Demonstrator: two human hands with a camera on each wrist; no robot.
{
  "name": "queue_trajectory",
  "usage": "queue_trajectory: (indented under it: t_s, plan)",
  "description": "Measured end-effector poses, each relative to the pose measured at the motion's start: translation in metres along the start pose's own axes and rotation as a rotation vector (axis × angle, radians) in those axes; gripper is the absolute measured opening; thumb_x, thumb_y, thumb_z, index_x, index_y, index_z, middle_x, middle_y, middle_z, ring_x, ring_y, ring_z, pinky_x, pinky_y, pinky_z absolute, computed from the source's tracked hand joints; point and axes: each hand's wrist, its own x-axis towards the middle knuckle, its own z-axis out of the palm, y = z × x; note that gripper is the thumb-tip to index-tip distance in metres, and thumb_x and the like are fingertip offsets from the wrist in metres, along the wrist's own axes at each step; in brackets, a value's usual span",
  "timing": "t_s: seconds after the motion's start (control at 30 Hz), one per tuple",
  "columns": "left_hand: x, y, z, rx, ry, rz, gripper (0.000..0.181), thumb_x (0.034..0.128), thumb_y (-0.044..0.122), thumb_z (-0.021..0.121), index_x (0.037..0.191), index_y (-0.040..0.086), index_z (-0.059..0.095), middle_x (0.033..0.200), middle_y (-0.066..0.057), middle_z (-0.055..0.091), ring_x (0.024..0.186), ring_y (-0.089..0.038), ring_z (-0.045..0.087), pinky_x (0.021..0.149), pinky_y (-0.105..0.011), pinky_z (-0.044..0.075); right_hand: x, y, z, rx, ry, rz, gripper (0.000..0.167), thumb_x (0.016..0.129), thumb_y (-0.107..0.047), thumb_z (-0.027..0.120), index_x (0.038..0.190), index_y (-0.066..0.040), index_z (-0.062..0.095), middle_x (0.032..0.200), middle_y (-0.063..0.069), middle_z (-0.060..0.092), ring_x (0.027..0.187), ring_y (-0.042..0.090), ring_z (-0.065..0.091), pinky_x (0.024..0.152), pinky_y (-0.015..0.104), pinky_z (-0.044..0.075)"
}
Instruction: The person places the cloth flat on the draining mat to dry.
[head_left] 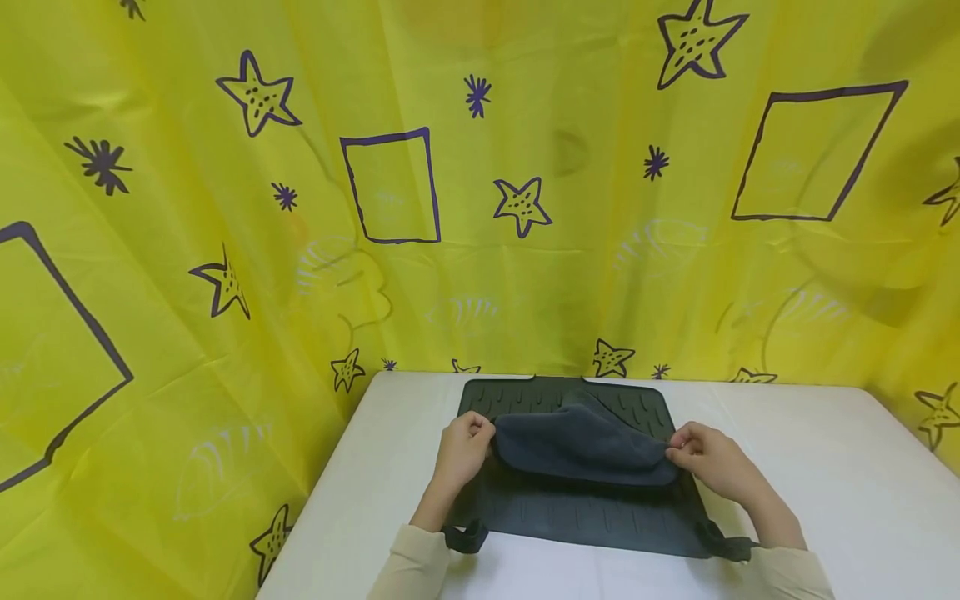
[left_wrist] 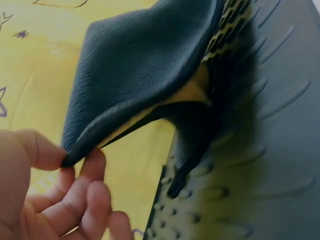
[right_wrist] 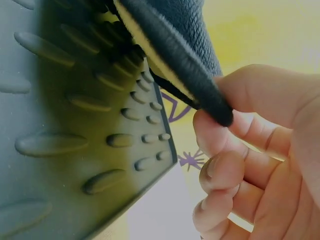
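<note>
A dark blue cloth (head_left: 585, 446) with a darker edge hangs between both hands above a dark rubbery mat (head_left: 570, 515) with raised ribs. At its left end my left hand (head_left: 462, 450) pinches a corner between thumb and fingers. My right hand (head_left: 716, 465) pinches the opposite end the same way. In the left wrist view the cloth (left_wrist: 145, 55) droops in a fold, and a corner of it dangles over the mat. Close up in the right wrist view, the cloth's thick edge (right_wrist: 175, 60) lies between thumb and forefinger. The fold hides part of the mat.
The mat lies on a white table (head_left: 810, 467). Behind and to the left hangs a yellow curtain (head_left: 480, 292) printed with stars and frames. Dark straps (head_left: 467, 537) circle both wrists near the mat's front corners.
</note>
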Motion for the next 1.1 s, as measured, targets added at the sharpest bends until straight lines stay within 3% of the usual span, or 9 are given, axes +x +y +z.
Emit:
queue_trajectory:
  t_s: [0.2,0.47,0.77,0.93,1.1]
  plan:
    - [0.003,-0.003,-0.021,0.028,-0.109,-0.018,0.016,0.095,0.011,0.057,0.086,0.003,0.068,0.065,-0.002,0.06,0.059,-0.014,0.054,0.055,-0.028,0.042,-0.003,-0.001,-0.002,0.062,-0.056,-0.028,0.021,0.095,-0.019,0.07,0.101,-0.002,0.06,0.077,0.004,0.059,0.071,0.015,0.051,0.061,0.028,0.042]
    - [0.004,-0.009,-0.044,0.142,-0.211,-0.033,0.02,0.0937,0.016,0.059,0.079,0.007,0.07,0.068,-0.002,0.064,0.063,-0.015,0.057,0.058,-0.029,0.044,-0.004,0.001,0.002,0.183,-0.25,-0.089,0.019,0.095,-0.013,0.069,0.098,0.0,0.056,0.074,0.002,0.054,0.065,0.013,0.053,0.058,0.027,0.047]
    - [-0.001,-0.014,-0.052,0.285,-0.418,-0.006,0.023,0.0898,0.014,0.062,0.069,0.01,0.069,0.064,0.0,0.066,0.06,-0.014,0.054,0.055,-0.028,0.04,-0.006,0.0,0.007,0.251,-0.436,-0.064,0.023,0.092,-0.008,0.07,0.101,0.003,0.053,0.074,0.002,0.053,0.066,0.014,0.051,0.059,0.027,0.046]
    - [-0.003,-0.015,-0.048,0.299,-0.525,0.008,0.019,0.0927,0.017,0.066,0.076,0.009,0.072,0.067,0.0,0.065,0.062,-0.014,0.056,0.058,-0.029,0.044,-0.003,0.0,0.011,0.184,-0.382,-0.057,0.029,0.095,-0.017,0.069,0.109,0.004,0.056,0.075,0.004,0.058,0.066,0.018,0.056,0.061,0.03,0.047]
    - [-0.002,-0.014,-0.044,0.279,-0.529,0.017,0.026,0.0966,0.032,0.068,0.086,0.01,0.074,0.075,-0.003,0.065,0.067,-0.016,0.057,0.061,-0.031,0.045,0.001,-0.002,0.017,0.116,-0.256,-0.029,0.028,0.096,-0.021,0.068,0.11,0.001,0.059,0.076,0.005,0.061,0.068,0.021,0.057,0.062,0.034,0.045]
